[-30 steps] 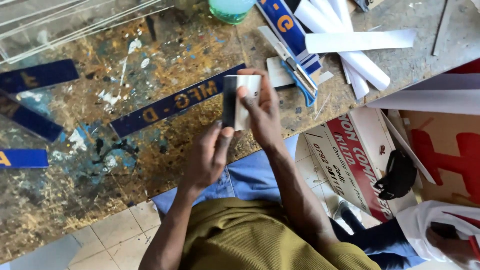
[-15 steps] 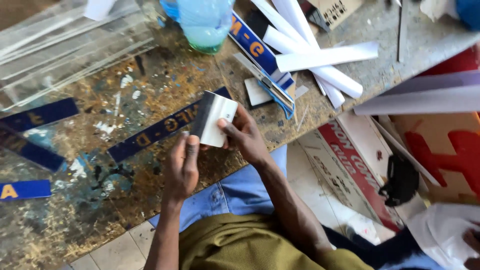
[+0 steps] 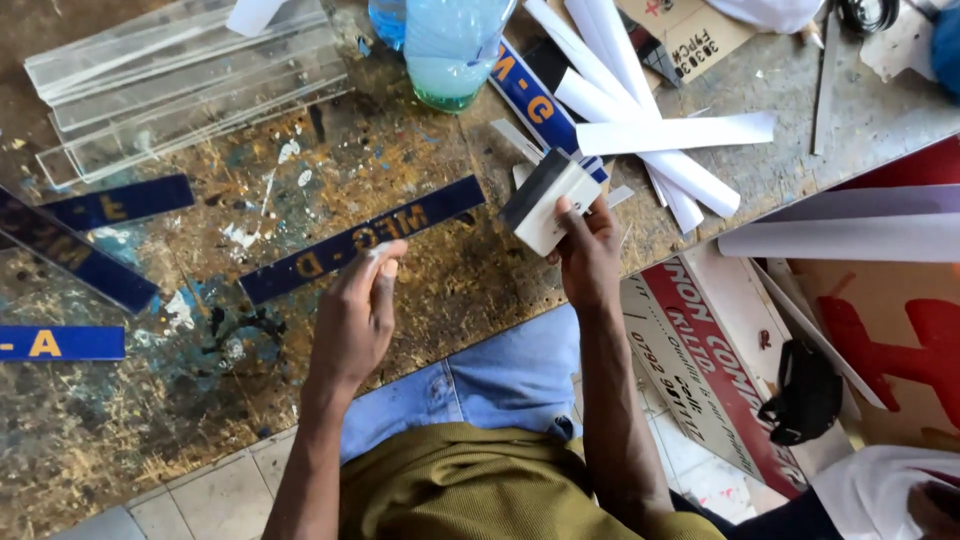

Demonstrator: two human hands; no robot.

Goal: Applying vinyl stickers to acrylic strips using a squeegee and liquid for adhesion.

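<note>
My right hand (image 3: 585, 255) has its fingers closed round a small white block with a dark face (image 3: 548, 200), lifted just above the bench (image 3: 150, 420), tilted so the dark side faces up and to the left. My left hand (image 3: 355, 320) rests fingertips-down on the near edge of the blue strip (image 3: 365, 238). It looks more like a light press or pinch than a full grasp, though from this angle I can't say whether the thumb has caught the edge.

The strip lies flat on the stained bench, its long axis running from near left up to far right. Its far right end stops just short of the block, so the block sits right off that end. My left hand is on the strip's middle, and the right is the nearer one to its far end.

Beyond the block lie another blue strip (image 3: 535, 100), white paper rolls (image 3: 640, 150) and a bottle (image 3: 450, 50). Clear strips (image 3: 190, 90) are stacked at the far left, and more blue pieces (image 3: 60, 343) lie along the left edge.
</note>
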